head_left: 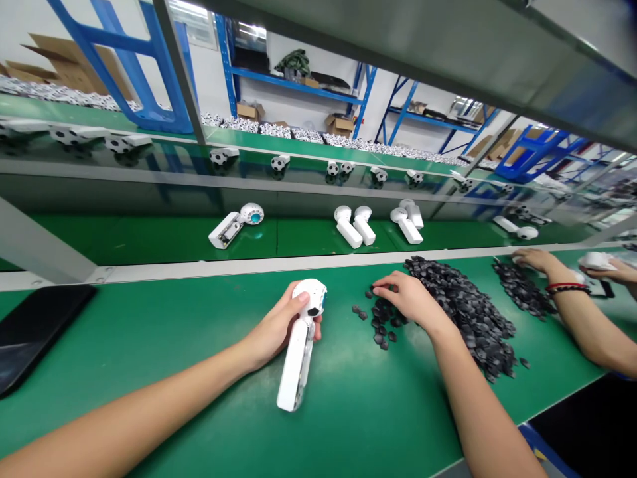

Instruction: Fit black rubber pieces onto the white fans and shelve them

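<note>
My left hand [286, 322] is closed around a white plastic device with a round head and a long handle [294, 365]. Its handle points down toward me, and one black patch shows on the head beside the thumb. To the right, my right hand [411, 299] reaches over small flat black pieces [382, 325] on the green work surface. Its thumb and forefinger are pinched at a small black piece [369, 293]; the other fingers are partly hidden. A large heap of similar black pieces [462, 312] lies just beyond that hand.
On a lower green belt behind the ledge lie several white devices [348, 227]. Football-patterned devices [279, 162] line a shelf further back. A black tray [40, 332] is at the left. At the right, a co-worker's hand [540, 260] touches another black heap [522, 289].
</note>
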{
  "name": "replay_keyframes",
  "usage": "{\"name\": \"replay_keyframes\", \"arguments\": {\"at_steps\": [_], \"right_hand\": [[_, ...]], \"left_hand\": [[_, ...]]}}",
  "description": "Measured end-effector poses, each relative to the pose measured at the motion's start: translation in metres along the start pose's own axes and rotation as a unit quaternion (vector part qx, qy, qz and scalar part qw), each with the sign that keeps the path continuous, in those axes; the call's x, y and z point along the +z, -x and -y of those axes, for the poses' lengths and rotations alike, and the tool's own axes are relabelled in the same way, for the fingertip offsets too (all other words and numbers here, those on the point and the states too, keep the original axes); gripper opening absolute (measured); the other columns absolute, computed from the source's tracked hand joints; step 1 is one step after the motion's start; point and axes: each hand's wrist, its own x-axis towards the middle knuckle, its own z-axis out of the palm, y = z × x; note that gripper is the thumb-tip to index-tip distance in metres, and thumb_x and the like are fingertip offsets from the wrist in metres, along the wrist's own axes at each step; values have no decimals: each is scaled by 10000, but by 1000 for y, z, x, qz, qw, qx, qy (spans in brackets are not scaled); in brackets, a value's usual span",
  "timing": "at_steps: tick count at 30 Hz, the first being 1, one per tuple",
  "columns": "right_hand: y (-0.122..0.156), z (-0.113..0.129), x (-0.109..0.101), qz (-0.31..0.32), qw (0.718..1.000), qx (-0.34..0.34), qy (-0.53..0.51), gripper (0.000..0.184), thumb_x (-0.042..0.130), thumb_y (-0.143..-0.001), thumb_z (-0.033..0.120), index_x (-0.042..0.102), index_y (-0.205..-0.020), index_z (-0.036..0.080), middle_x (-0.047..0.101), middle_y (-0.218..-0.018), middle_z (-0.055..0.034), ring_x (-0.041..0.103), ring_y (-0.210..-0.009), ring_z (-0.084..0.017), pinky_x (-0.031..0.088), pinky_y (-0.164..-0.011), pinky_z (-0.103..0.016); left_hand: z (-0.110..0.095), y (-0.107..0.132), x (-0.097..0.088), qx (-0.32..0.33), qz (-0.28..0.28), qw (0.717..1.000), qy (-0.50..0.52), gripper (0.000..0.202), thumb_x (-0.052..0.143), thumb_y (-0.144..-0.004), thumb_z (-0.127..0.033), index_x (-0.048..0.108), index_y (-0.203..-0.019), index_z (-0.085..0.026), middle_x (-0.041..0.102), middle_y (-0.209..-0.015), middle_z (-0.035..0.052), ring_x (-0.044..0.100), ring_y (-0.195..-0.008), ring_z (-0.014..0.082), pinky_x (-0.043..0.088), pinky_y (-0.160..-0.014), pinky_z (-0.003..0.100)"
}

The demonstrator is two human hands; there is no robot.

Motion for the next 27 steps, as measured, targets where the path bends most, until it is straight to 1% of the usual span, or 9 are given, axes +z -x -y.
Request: {"name": "replay_keyframes", "arguments": {"at_steps": [5,7,9,11,14,17,19,23,27], "right_hand": [[-6,5,5,-44,999,-14,-12,278,571,-993,326,822,-958,211,784,-987,-98,721,-914,-273,535,-896,-385],[-6,14,7,-63,998,-11,-28,266,585,-983,327,819,-961,204,800,-979,-93,733,-898,-274,547,-881,-387],[-1,31,8,-86,992,-2,-96,261,627,-966,381,820,-978,205,814,-954,-83,749,-876,-272,573,-852,-384],[10,55,8,-97,969,12,-228,293,694,-925,461,822,-980,204,816,-885,-78,760,-820,-274,606,-785,-385],[34,94,9,-66,909,0,-412,293,790,-854,491,813,-933,210,807,-849,-69,752,-740,-250,627,-672,-360],[55,122,12,-43,867,-26,-495,225,855,-809,435,780,-833,224,756,-763,-25,709,-651,-187,612,-617,-298],[62,130,15,-25,854,-37,-519,197,856,-821,402,762,-815,229,727,-754,-6,692,-636,-161,597,-608,-271],[66,132,23,-2,851,-43,-523,173,830,-856,385,752,-840,231,720,-782,-1,687,-663,-155,574,-618,-260],[66,134,29,-52,872,-59,-484,220,838,-846,385,717,-760,223,686,-722,2,625,-645,-153,507,-574,-259]], "left_hand": [[-2,-1,0,-4,-12,1000,21,398,532,-1005,-572,446,-1181,-226,660,-889,38,691,-687,200,527,-659,314],[-7,2,3,4,-23,999,24,379,516,-1010,-563,449,-1153,-219,664,-896,45,686,-688,200,522,-668,317],[-14,7,9,36,-25,999,17,367,506,-1013,-544,445,-1174,-220,662,-923,50,676,-690,199,520,-685,330],[-24,15,15,88,-32,995,-25,377,527,-1016,-506,436,-1261,-235,650,-999,56,665,-735,199,516,-708,334],[-37,29,26,173,-54,969,-166,497,604,-1010,-439,390,-1428,-276,605,-1156,65,631,-915,207,500,-825,331],[-42,37,31,225,-49,931,-282,573,621,-1012,-407,352,-1500,-275,600,-1184,70,594,-980,219,471,-900,332],[-41,39,31,235,-41,916,-324,586,603,-1021,-397,331,-1524,-266,618,-1173,78,598,-960,228,469,-892,344],[-33,36,28,238,-37,891,-385,612,600,-1012,-376,322,-1541,-246,637,-1175,100,616,-945,249,472,-895,384],[-25,29,28,239,-37,888,-390,807,752,-902,-430,299,-1546,-252,638,-1166,107,627,-951,271,492,-872,400]]}}
